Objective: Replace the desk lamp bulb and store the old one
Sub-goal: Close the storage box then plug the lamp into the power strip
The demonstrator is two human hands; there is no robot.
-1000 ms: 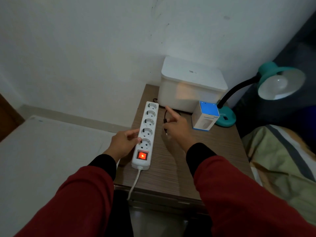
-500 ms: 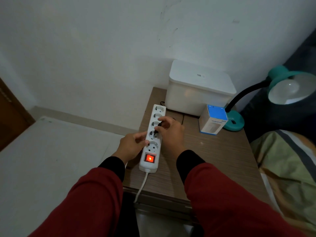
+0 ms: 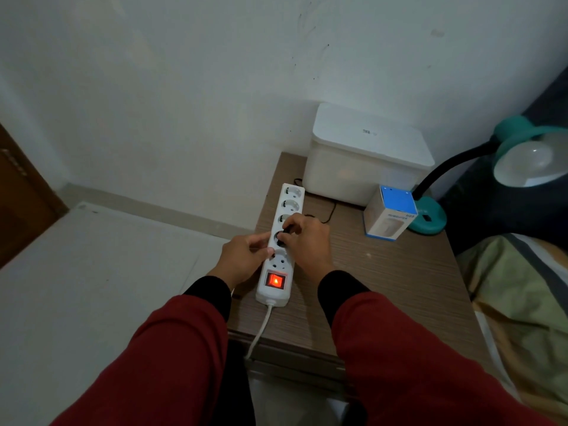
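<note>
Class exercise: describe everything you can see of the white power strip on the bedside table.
The power strip is a long white plastic bar with a row of round sockets, lying flat along the table's left edge. Its red rocker switch glows at the near end, where a white cord leaves. The left hand grips its side; the right hand holds a black plug at a middle socket.

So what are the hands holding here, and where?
Right hand pinches the black plug at a socket; left hand grips the power strip by its side.

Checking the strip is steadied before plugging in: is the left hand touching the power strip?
Touching. The head view shows the left hand with fingers curled against the left edge of the power strip, no gap visible.
</note>
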